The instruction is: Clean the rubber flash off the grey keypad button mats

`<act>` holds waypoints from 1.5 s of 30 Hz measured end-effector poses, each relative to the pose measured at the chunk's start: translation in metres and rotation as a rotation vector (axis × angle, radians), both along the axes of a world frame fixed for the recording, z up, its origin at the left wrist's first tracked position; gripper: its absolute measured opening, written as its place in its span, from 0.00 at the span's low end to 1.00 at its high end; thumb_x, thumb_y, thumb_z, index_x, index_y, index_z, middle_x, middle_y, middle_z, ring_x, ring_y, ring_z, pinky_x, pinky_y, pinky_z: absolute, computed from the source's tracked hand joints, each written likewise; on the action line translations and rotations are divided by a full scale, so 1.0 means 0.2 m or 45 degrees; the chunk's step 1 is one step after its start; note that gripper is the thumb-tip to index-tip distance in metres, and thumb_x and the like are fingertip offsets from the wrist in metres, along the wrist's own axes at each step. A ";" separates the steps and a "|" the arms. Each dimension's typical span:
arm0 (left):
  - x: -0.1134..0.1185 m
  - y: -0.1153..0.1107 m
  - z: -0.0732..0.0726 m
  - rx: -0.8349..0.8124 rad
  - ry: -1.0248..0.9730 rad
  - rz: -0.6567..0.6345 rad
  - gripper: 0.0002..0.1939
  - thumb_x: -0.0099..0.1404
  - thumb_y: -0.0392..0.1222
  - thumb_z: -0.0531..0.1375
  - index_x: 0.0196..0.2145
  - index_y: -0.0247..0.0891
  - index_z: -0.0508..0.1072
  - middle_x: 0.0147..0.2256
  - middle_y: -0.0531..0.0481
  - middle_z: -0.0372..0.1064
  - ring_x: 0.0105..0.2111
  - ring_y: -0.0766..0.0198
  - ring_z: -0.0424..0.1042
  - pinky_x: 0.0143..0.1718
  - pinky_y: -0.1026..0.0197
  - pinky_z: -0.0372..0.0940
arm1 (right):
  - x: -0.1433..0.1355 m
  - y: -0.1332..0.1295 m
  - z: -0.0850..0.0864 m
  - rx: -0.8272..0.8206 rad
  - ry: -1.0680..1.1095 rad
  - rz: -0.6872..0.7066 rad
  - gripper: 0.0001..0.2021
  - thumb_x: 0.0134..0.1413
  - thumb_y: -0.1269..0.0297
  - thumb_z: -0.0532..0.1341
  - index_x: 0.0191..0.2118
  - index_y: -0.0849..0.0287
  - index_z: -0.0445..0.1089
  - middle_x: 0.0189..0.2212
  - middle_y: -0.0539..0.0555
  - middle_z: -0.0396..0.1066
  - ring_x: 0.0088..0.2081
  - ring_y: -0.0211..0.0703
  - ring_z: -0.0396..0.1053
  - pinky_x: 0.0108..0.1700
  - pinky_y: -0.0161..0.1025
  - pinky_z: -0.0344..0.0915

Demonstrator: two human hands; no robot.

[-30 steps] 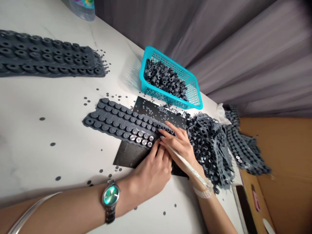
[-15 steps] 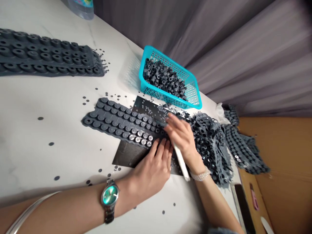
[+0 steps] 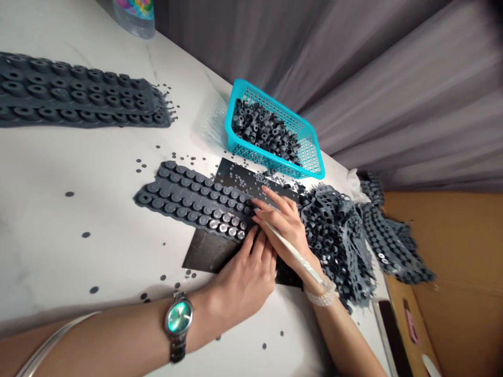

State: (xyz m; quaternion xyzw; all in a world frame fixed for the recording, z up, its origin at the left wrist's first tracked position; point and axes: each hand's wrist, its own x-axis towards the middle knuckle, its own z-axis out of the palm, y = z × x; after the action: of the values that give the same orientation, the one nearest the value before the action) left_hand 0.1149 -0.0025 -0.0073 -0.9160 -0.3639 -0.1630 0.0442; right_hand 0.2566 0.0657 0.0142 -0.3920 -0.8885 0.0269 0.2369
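Note:
A dark grey rubber sheet [image 3: 184, 195] with rows of round raised cups lies across a black mat [image 3: 204, 253]; several cups near its right end look shiny and silvery. My left hand [image 3: 245, 280] rests on the sheet's right end, fingers stretched out and holding nothing. Just above it, my right hand [image 3: 286, 230] grips a slim white pen-like tool [image 3: 294, 252] that slants back over the wrist. Its tip sits by the cups at that end, too small and covered to make out. My fingers hide the sheet's rightmost part.
Behind stands a turquoise basket [image 3: 231, 137] of small grey rubber tubes. A heap of rubber scraps [image 3: 334, 241] lies to the right, with more sheets [image 3: 393, 243] beyond. Stacked ringed strips [image 3: 78, 94] and a bottle [image 3: 135, 21] are on the left. Small dark discs [image 3: 86, 234] are scattered about.
My right hand has shifted slightly left and down, and the white tool has tipped from steep to slanting, its back end now over the wrist. My left hand stays put on the sheet.

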 end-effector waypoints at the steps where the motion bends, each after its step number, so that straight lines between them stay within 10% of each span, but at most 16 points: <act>1: 0.00 0.00 0.00 0.001 -0.003 -0.002 0.24 0.70 0.44 0.52 0.54 0.23 0.72 0.51 0.31 0.73 0.55 0.41 0.69 0.60 0.41 0.55 | -0.01 0.00 0.00 -0.008 -0.009 0.015 0.06 0.64 0.71 0.58 0.42 0.52 0.68 0.49 0.55 0.77 0.62 0.50 0.63 0.56 0.54 0.62; 19: -0.01 0.00 0.01 -0.037 0.017 -0.027 0.24 0.69 0.42 0.53 0.56 0.23 0.71 0.54 0.30 0.70 0.57 0.41 0.67 0.60 0.42 0.56 | 0.02 0.06 0.01 0.046 -0.228 0.191 0.09 0.66 0.74 0.54 0.46 0.55 0.67 0.53 0.60 0.74 0.64 0.49 0.61 0.56 0.52 0.63; 27: 0.01 -0.01 -0.01 -0.034 -0.032 0.007 0.25 0.71 0.43 0.50 0.59 0.23 0.67 0.58 0.33 0.66 0.59 0.42 0.64 0.62 0.41 0.54 | 0.05 0.11 -0.06 0.242 0.036 -0.373 0.04 0.65 0.69 0.57 0.40 0.52 0.68 0.49 0.56 0.77 0.61 0.51 0.66 0.58 0.55 0.63; 35: 0.01 -0.02 -0.01 -0.014 -0.027 0.011 0.22 0.68 0.43 0.53 0.52 0.25 0.75 0.49 0.31 0.74 0.53 0.41 0.70 0.58 0.42 0.57 | 0.03 -0.08 0.02 -0.003 -0.035 0.084 0.09 0.62 0.75 0.59 0.43 0.53 0.67 0.51 0.55 0.75 0.65 0.51 0.60 0.60 0.56 0.58; 45: 0.00 -0.01 0.01 -0.033 0.012 -0.003 0.20 0.68 0.42 0.54 0.50 0.27 0.76 0.49 0.33 0.74 0.52 0.42 0.71 0.56 0.42 0.59 | 0.01 -0.03 0.05 -0.042 -0.144 0.209 0.07 0.65 0.73 0.55 0.44 0.55 0.67 0.52 0.58 0.75 0.66 0.52 0.58 0.56 0.54 0.60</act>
State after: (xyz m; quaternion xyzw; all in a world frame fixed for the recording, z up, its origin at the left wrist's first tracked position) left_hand 0.1146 -0.0047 -0.0060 -0.9177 -0.3645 -0.1540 0.0337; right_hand 0.2588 0.0597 0.0233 -0.3226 -0.9290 0.0388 0.1769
